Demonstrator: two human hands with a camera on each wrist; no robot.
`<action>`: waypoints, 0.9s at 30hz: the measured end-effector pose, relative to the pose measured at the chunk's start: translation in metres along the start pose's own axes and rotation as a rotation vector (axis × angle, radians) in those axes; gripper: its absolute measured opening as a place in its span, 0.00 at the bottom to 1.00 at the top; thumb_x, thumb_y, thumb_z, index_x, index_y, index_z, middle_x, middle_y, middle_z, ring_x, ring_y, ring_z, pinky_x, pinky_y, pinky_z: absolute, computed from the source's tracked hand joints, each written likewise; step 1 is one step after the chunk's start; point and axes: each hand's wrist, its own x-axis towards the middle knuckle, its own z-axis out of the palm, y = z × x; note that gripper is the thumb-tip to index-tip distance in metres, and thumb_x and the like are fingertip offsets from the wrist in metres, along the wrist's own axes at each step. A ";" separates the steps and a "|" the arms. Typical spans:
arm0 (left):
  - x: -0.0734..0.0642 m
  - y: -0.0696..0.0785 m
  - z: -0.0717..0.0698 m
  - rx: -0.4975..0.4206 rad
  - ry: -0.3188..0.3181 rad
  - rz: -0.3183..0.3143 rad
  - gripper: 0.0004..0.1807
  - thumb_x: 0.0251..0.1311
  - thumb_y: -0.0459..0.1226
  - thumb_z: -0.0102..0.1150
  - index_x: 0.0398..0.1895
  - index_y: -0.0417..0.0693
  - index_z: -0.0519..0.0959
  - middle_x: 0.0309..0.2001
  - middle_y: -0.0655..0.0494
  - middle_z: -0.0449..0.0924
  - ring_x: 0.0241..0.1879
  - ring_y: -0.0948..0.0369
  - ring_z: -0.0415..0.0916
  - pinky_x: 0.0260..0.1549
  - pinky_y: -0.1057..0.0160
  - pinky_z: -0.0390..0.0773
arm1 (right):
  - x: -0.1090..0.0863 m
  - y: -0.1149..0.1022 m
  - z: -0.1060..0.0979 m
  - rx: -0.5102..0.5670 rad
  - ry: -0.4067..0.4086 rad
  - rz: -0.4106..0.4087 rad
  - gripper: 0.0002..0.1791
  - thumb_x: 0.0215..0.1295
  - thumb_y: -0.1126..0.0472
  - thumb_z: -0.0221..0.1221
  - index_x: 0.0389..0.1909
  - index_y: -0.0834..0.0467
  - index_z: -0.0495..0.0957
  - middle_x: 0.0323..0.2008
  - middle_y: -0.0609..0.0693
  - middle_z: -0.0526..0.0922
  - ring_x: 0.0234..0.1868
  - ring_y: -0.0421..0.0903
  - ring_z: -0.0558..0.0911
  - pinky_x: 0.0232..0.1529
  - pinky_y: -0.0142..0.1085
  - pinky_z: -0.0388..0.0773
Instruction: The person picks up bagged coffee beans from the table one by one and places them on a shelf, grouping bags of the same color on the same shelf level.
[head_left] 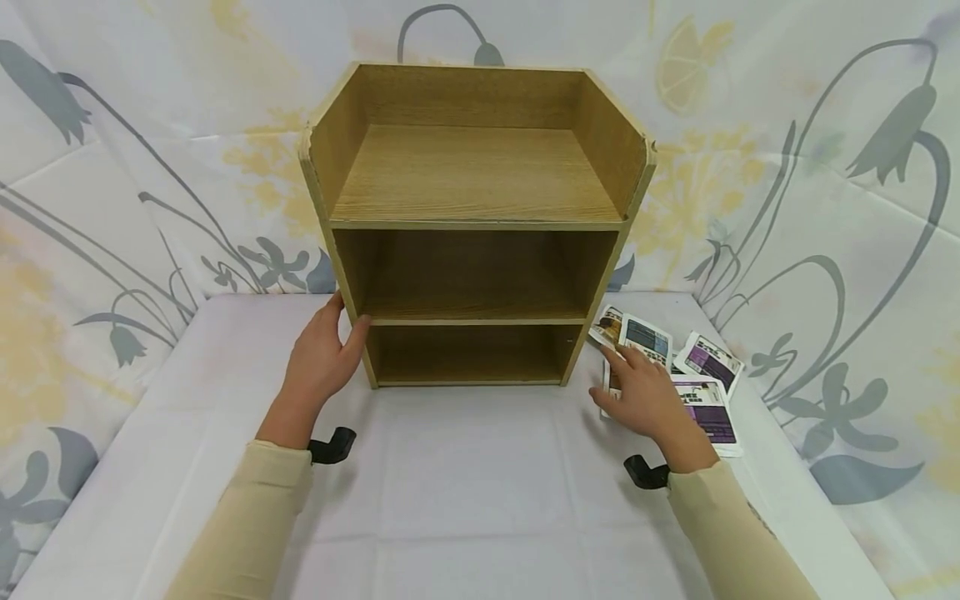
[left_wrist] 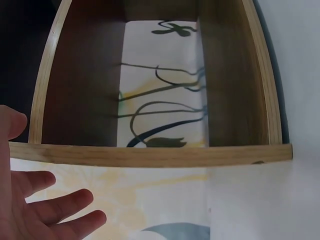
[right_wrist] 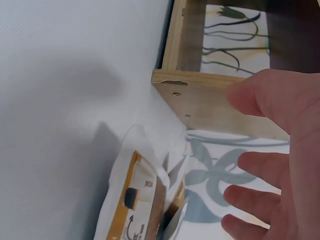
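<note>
A small wooden shelf unit (head_left: 480,320) stands upright, with a railed top and two compartments below. My left hand (head_left: 324,354) is at its left side panel, thumb by the front edge and fingers along the outside. In the left wrist view the fingers (left_wrist: 70,205) are spread, with nothing between them and the thumb. To the right, my right hand (head_left: 645,396) hovers over several flat printed packets (head_left: 708,410), fingers loosely extended. The right wrist view shows an orange-and-white packet (right_wrist: 137,200) below that hand, beside the shelf's side panel.
A white cloth (head_left: 465,492) covers the table. Behind and at both sides hangs a floral curtain (head_left: 750,167). In the wrist views, the curtain shows through the back of a lower compartment. Both wrists wear black camera mounts (head_left: 333,446).
</note>
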 end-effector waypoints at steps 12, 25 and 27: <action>0.005 0.002 0.007 -0.050 0.042 0.001 0.36 0.74 0.54 0.32 0.74 0.38 0.54 0.69 0.35 0.63 0.67 0.39 0.63 0.63 0.39 0.65 | -0.008 0.008 0.007 0.002 -0.058 -0.017 0.41 0.60 0.46 0.61 0.70 0.62 0.63 0.68 0.66 0.65 0.68 0.67 0.64 0.65 0.62 0.62; 0.009 0.001 0.014 -0.133 0.017 -0.042 0.33 0.74 0.54 0.29 0.71 0.40 0.60 0.65 0.36 0.69 0.64 0.40 0.68 0.59 0.39 0.70 | -0.018 0.015 0.011 0.036 -0.099 -0.056 0.43 0.53 0.48 0.66 0.67 0.64 0.67 0.68 0.65 0.64 0.66 0.67 0.65 0.62 0.61 0.66; 0.009 0.001 0.015 -0.144 0.014 -0.051 0.33 0.74 0.54 0.29 0.71 0.41 0.60 0.65 0.36 0.69 0.63 0.40 0.69 0.59 0.39 0.70 | -0.019 0.017 0.011 0.033 -0.112 -0.055 0.43 0.52 0.48 0.67 0.68 0.64 0.66 0.69 0.65 0.64 0.67 0.68 0.65 0.62 0.61 0.66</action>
